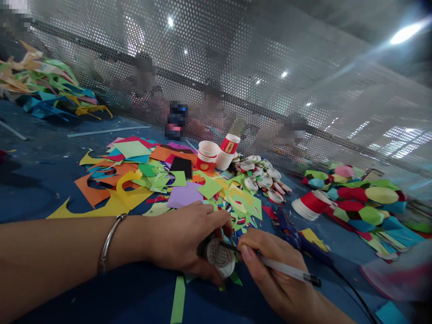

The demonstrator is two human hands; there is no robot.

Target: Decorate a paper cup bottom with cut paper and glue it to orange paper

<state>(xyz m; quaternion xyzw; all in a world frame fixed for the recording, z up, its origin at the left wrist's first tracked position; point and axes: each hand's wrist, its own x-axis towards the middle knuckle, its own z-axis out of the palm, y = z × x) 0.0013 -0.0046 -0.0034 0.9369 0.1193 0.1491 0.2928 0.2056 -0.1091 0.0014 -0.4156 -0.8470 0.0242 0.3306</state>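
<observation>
My left hand (189, 234), with a silver bangle on its wrist, closes its thumb and fingers round the edge of a small round white cup base (222, 261). A dark grid of lines is drawn on its face. In my right hand (275, 265) is a pen (288, 269) with a clear barrel and black end, its dark tip touching or just over the upper rim of the base. Green paper scraps (235, 277) lie beneath and beside it. A blue glue gun (288, 229) rests to the right of my right hand.
Coloured paper offcuts (135, 191) spread over the blue table ahead. Behind them stand red-and-white paper cups (206, 155), beside a heap of round cup bases (265, 180). A cup (312, 204) lies tipped at right, near colourful paper shapes (361, 202). A perforated metal screen (216, 58) rises behind.
</observation>
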